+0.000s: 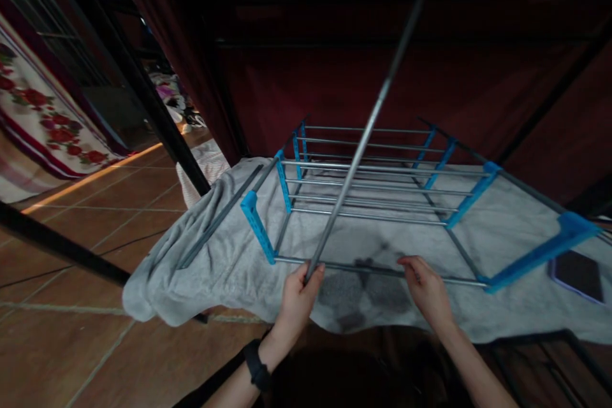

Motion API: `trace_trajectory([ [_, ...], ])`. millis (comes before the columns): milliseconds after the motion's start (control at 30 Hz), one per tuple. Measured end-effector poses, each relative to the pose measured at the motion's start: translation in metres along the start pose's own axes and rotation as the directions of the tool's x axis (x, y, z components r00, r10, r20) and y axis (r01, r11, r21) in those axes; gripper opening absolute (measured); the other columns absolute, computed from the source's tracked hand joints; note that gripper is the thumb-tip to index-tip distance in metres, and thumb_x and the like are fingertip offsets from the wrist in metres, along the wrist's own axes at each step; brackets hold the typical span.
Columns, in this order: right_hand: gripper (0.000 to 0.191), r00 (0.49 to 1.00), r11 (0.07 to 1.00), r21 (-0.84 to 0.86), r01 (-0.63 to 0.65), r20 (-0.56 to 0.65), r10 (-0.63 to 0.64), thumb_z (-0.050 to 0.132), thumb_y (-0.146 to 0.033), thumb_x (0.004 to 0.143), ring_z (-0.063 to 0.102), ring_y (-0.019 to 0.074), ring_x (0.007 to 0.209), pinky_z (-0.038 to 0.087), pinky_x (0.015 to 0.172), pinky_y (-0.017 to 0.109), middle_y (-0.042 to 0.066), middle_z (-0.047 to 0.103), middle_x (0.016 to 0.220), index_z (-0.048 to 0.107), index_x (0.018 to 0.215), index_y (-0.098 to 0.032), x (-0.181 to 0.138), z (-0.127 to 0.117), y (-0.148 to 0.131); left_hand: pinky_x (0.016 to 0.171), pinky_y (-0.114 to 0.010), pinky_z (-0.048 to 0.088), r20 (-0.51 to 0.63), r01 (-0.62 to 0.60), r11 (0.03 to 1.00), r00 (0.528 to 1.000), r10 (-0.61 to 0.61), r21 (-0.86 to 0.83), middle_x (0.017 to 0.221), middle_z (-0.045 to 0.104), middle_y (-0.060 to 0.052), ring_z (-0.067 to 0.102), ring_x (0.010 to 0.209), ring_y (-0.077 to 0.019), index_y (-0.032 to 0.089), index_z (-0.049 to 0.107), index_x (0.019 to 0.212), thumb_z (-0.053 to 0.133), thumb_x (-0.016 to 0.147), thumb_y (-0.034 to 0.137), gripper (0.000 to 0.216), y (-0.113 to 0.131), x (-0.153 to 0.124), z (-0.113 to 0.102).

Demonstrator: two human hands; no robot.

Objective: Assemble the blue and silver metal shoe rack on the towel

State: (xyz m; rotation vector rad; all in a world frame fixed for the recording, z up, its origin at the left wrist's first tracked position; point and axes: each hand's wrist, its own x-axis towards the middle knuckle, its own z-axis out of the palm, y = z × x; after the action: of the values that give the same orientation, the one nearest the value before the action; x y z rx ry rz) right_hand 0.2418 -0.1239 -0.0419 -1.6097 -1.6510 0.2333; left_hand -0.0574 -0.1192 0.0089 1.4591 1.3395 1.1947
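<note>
A long grey metal tube [366,137] slants up and to the right, with its lower end in my left hand [300,296]. The fingers and thumb of that hand are closed round it. The tube passes in front of a rack frame [370,215] of metal rods joined by blue plastic side pieces [261,226]. My right hand [427,290] is beside the rack's front rod [354,266], its fingers curled together. Whether anything is between those fingers is hidden. The rack lies on a grey blanket [220,293].
A loose dark tube [220,217] lies on the blanket at the left. On the right is a phone [577,275]. Black metal posts [162,108] and a dark red curtain [287,89] stand around the bed. Tiled floor [62,344] shows at left.
</note>
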Motion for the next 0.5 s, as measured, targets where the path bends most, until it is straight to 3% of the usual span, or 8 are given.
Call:
trace_trajectory([
  [133,0.026,0.996,0.991,0.112,-0.075,-0.028,0.079,0.043,-0.030,0.090,0.064,0.0223,0.095,0.048,0.085,0.037,0.006,0.069,0.101,0.066,0.098,-0.022,0.007,-0.005,0.001,0.053,-0.025,0.029,0.099,-0.165,0.920,0.985,0.138,0.356,0.054,0.043,0.003,0.042,0.052,-0.0116,0.021,0.049,0.061,0.054,0.086,0.043,0.034,-0.009,0.008,-0.006],
  [267,0.022,0.981,0.926,0.344,-0.154,-0.059,0.185,0.052,-0.035,0.086,0.064,0.0214,0.090,0.048,0.084,0.036,0.005,0.070,0.094,0.067,0.094,-0.021,0.016,-0.013,0.004,0.057,-0.026,0.032,0.289,-0.398,0.731,0.916,0.280,0.554,0.062,0.057,0.000,0.055,0.060,-0.0148,0.021,0.054,0.070,0.050,0.090,0.035,0.025,-0.014,0.018,-0.019],
  [400,0.019,0.943,0.745,0.618,-0.250,-0.020,0.333,0.066,-0.038,0.076,0.063,0.0189,0.076,0.048,0.077,0.033,0.003,0.069,0.079,0.068,0.083,-0.021,0.021,-0.023,0.003,0.063,-0.028,0.038,0.414,-0.528,0.542,0.849,0.329,0.654,0.073,0.064,-0.003,0.060,0.069,-0.0181,0.020,0.058,0.078,0.043,0.094,0.028,0.024,-0.014,0.031,-0.028],
  [500,0.020,0.922,0.593,0.748,-0.298,0.065,0.382,0.070,-0.037,0.073,0.063,0.0179,0.079,0.047,0.079,0.032,0.003,0.071,0.086,0.069,0.086,-0.020,0.019,-0.031,0.000,0.068,-0.030,0.041,0.454,-0.564,0.433,0.824,0.338,0.703,0.078,0.065,-0.004,0.061,0.074,-0.0200,0.020,0.058,0.080,0.043,0.095,0.027,0.023,-0.012,0.042,-0.030],
])
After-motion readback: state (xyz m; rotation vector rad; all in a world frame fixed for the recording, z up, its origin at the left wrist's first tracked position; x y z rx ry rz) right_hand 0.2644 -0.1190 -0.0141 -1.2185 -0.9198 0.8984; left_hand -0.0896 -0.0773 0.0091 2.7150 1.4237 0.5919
